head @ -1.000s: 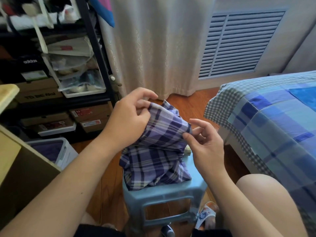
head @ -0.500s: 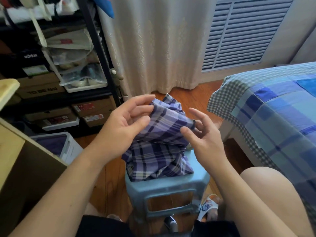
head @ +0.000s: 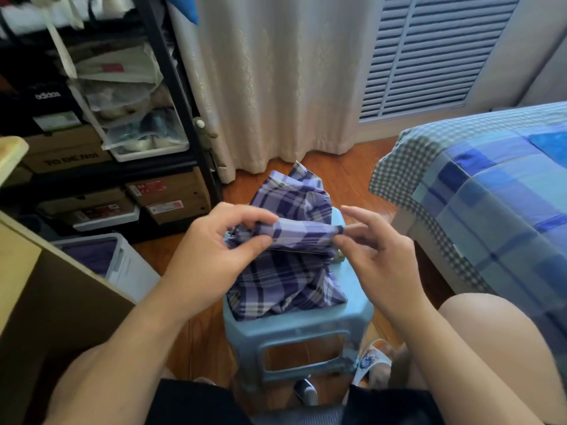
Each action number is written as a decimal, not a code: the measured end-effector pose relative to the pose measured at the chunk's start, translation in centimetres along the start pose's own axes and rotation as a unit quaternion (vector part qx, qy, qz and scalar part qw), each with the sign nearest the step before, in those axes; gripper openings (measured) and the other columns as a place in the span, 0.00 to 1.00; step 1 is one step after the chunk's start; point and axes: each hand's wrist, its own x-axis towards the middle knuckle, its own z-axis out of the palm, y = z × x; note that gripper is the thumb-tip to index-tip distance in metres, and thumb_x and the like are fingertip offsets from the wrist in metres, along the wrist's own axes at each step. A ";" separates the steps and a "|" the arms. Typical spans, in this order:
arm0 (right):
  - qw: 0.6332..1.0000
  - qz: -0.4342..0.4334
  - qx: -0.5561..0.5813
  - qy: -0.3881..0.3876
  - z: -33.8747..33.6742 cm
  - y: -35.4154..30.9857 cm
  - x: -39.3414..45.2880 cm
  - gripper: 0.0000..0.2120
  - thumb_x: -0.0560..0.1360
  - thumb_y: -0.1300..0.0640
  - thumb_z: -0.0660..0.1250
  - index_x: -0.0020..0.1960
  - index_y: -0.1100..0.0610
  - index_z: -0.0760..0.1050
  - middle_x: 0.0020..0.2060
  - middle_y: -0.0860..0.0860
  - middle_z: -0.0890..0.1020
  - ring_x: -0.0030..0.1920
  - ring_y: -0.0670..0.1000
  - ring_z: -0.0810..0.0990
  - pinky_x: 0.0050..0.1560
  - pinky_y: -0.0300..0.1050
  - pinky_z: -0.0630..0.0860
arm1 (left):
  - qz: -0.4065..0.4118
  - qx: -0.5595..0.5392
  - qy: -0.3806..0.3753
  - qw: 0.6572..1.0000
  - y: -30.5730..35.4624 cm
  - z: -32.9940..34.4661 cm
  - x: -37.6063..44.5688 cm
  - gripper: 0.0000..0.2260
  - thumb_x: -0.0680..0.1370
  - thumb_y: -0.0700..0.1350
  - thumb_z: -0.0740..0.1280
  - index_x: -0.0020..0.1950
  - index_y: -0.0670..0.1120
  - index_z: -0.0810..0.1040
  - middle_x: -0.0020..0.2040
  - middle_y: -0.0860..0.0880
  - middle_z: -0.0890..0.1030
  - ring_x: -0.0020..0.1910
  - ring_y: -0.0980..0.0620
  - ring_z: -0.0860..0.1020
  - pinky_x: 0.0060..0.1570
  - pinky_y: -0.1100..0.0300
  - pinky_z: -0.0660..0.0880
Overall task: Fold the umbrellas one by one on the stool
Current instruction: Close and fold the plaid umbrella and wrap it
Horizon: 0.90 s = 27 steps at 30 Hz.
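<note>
The left hand (head: 211, 250) pinches one end of a rolled fold of the umbrella (head: 288, 256) between thumb and fingertips, and the right hand (head: 377, 256) pinches the other end by a small dark rib tip, its remaining fingers spread loose. Between them the fold is stretched taut just above the stool (head: 294, 326), and a thin metal rib shows right under it.

The umbrella, purple plaid, sits on the stool's seat, its cloth heaped loose there and one corner poking up over the stool's far edge. The held fold runs left to right across the stool; which way the shaft and handle point I cannot tell, since cloth hides them.

By my reading the folding is at an early to middle stage: one panel is being smoothed, the rest of the canopy is still bunched, nothing is wrapped or strapped. Only this one umbrella shows on the stool
</note>
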 end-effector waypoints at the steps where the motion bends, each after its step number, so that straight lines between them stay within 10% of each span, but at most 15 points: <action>1: 0.999 0.023 0.024 -0.018 -0.2 0.1 -0.5 0.25 0.74 0.60 0.77 0.68 0.49 0.76 0.48 0.45 0.87 0.53 0.47 0.86 0.57 0.44 0.81 | -0.018 -0.025 -0.004 1.000 -0.1 0.0 -0.7 0.15 0.75 0.38 0.76 0.53 0.57 0.84 0.50 0.53 0.84 0.53 0.56 0.82 0.56 0.59 0.79; 6: 0.996 -0.008 -0.019 -0.085 0.3 1.0 -3.8 0.30 0.72 0.63 0.79 0.67 0.41 0.75 0.56 0.36 0.83 0.57 0.40 0.83 0.60 0.31 0.74 | -0.073 -0.085 -0.026 0.993 -0.4 0.7 -3.9 0.07 0.72 0.43 0.76 0.49 0.49 0.86 0.48 0.54 0.86 0.50 0.56 0.83 0.51 0.60 0.81; 18: 0.969 -0.180 -0.169 0.029 0.4 2.5 -5.2 0.05 0.76 0.63 0.75 0.51 0.61 0.87 0.46 0.53 0.76 0.47 0.53 0.76 0.46 0.46 0.76 | -0.065 -0.022 -0.095 0.993 -0.2 -0.6 -5.3 0.12 0.71 0.44 0.77 0.52 0.55 0.85 0.48 0.55 0.84 0.53 0.54 0.82 0.53 0.58 0.79; 27: 0.994 -0.076 -0.068 0.033 0.6 0.8 2.2 0.03 0.77 0.60 0.73 0.48 0.59 0.85 0.43 0.46 0.86 0.45 0.44 0.84 0.50 0.38 0.78 | -0.031 -0.066 0.139 0.988 -1.1 0.1 -1.4 0.08 0.80 0.41 0.70 0.57 0.52 0.80 0.52 0.53 0.82 0.54 0.56 0.81 0.55 0.65 0.77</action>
